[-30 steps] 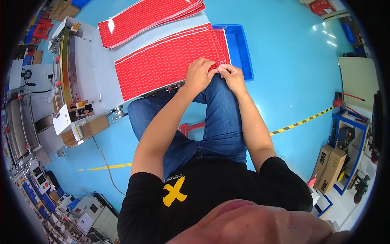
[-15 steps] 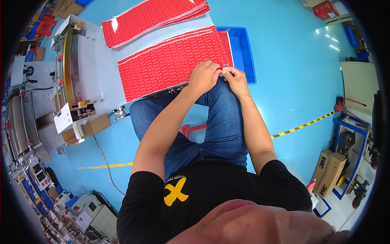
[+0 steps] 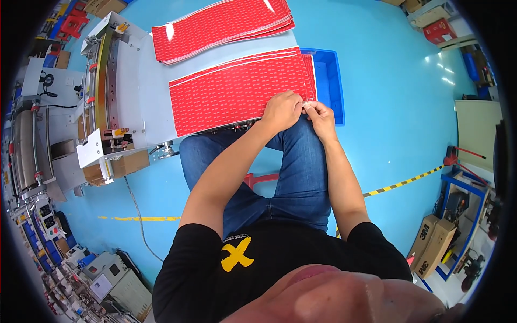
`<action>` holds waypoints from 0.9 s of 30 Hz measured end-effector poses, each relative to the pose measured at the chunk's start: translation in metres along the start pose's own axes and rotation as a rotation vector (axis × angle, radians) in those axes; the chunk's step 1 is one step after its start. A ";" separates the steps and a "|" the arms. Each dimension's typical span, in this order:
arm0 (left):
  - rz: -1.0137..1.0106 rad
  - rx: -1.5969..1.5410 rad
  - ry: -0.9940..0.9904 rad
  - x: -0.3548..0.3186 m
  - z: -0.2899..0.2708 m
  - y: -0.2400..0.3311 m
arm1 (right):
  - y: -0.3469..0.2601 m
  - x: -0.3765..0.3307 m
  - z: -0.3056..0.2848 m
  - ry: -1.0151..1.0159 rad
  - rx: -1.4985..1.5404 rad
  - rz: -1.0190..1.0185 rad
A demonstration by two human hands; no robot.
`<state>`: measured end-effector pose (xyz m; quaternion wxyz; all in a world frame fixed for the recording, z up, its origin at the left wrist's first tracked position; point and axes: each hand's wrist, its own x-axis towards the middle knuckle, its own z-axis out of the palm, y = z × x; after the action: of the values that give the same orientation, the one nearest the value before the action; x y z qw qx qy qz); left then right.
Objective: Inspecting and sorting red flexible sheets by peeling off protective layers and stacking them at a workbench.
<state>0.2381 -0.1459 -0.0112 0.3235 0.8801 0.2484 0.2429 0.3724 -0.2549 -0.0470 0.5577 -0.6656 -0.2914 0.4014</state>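
A red printed sheet [image 3: 231, 89] with pale edges lies on the grey machine table in front of me. My left hand [image 3: 283, 110] rests at its near right corner, fingers bent and closed on the corner. Right beside it, my right hand [image 3: 321, 119] pinches at the same corner, thumb and forefinger together. Whatever small bit sits between the fingertips is too small to make out. Another red sheet edge [image 3: 309, 70] shows under the right side of this one. Farther back lies a stack of red sheets [image 3: 226, 27], its ends slightly fanned.
A blue bin [image 3: 338, 89] stands just right of the table. To the left is a machine with a roller bar [image 3: 102, 86]. A red stool [image 3: 264, 178] shows between my legs. Cardboard boxes [image 3: 431, 245] and a blue-framed rack [image 3: 449, 215] are at the right.
The whole view has shifted a little, so the table and sheets appear lower and farther right. Both hands stay together at the sheet's corner.
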 end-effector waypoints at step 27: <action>-0.410 -1.788 0.271 -0.037 -0.093 -0.057 | 0.006 0.005 -0.004 0.235 0.133 0.114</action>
<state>0.1392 -0.0884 0.0021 0.8868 0.2063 0.1554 0.3832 0.3777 -0.2536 -0.0539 0.6071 -0.6850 -0.1587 0.3701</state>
